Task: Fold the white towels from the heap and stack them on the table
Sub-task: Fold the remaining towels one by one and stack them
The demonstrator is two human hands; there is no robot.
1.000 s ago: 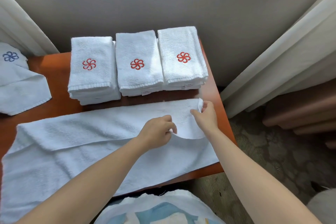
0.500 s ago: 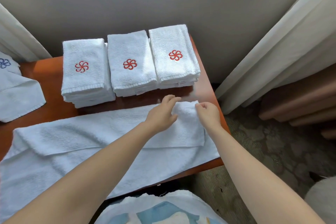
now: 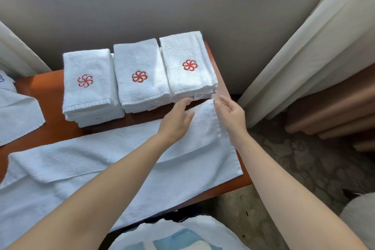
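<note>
- A loose towel (image 3: 18, 115) with a blue mark lay at the far left of the worktop (image 3: 48, 128), partly out of view.
- Three piles of folded towels stood side by side along the back: the left stack (image 3: 87, 85), the middle stack (image 3: 140, 75) and the right stack (image 3: 186, 63). Each showed a red pinwheel on top.
- The long white towel (image 3: 91, 168) lay spread across the front of the worktop, its right end folded over on itself.
- My left grip (image 3: 176, 122) rested on that folded end, fingers straight and apart, pinching nothing.
- My right grip (image 3: 231, 115) was at the fold's far corner, fingers loose and apart, holding nothing.
- The right stack crowded in just behind both.
- A pale curtain (image 3: 304, 46) hung beyond the worktop's right edge.
</note>
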